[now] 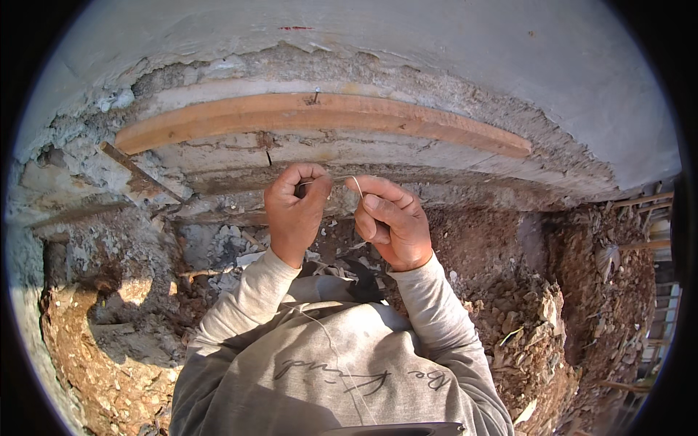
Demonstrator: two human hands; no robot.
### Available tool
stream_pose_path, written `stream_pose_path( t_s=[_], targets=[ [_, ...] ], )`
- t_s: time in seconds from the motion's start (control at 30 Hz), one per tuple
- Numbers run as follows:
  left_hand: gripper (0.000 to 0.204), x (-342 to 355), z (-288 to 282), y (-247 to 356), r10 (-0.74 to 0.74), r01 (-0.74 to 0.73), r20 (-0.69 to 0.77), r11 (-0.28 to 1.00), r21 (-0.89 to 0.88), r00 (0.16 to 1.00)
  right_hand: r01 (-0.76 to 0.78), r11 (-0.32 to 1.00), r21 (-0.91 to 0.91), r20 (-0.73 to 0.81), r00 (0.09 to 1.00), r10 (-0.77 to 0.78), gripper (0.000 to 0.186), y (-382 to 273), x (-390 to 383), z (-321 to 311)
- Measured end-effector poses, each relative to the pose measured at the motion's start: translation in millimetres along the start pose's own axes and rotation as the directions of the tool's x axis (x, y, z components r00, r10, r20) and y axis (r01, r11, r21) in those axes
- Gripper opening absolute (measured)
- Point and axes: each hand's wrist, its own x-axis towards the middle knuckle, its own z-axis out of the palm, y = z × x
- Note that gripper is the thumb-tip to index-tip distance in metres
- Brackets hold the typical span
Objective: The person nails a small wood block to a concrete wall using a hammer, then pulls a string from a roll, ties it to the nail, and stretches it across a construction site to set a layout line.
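Note:
My left hand (296, 214) is closed in a pinch on a thin pale string (357, 184), thumb against bent forefinger. A short span of it runs across to my right hand (389, 221), where it loops over the forefinger and is held under the thumb, the other fingers curled. The string also trails down the front of my grey shirt. Just beyond both hands, a long wooden batten (240, 115) lies along the rough concrete edge, with a nail (316, 94) standing up from it near the middle.
A smooth grey plastered surface (363, 29) fills the far side. A rusty rod (142, 171) slants at the left. Broken rubble and soil (523, 334) lie below on both sides, with a recess in the earth at the right and wooden poles (643, 244) at the far right rim.

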Motion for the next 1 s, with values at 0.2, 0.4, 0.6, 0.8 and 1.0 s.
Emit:
stream_pose_path(
  t_s=[0.2,0.4,0.6,0.8,1.0],
  targets=[
    [0.003,-9,6,-5,0.056,-0.056,-0.005,0.998,0.024,0.998,0.13,0.885,-0.446,0.046,0.991,-0.122,0.043,19,11,-4],
    [0.004,-9,-1,-14,-0.008,0.014,0.043,0.99,-0.14,0.999,0.243,0.479,-0.843,0.155,0.964,-0.217,0.042,16,17,-1],
    [0.006,-7,-1,4,-0.234,0.245,0.073,0.917,-0.316,0.969,0.286,0.307,-0.908,0.152,0.906,-0.394,0.018,10,15,-2],
    [0.006,-8,-9,11,-0.203,0.226,0.161,0.964,-0.142,0.966,0.455,0.071,-0.888,0.361,0.784,-0.505,0.017,2,27,-6],
    [0.006,-5,-14,9,-0.393,0.441,0.209,0.851,-0.287,0.895,0.469,-0.03,-0.883,0.398,0.713,-0.577,0.02,-14,29,5]
  ],
)
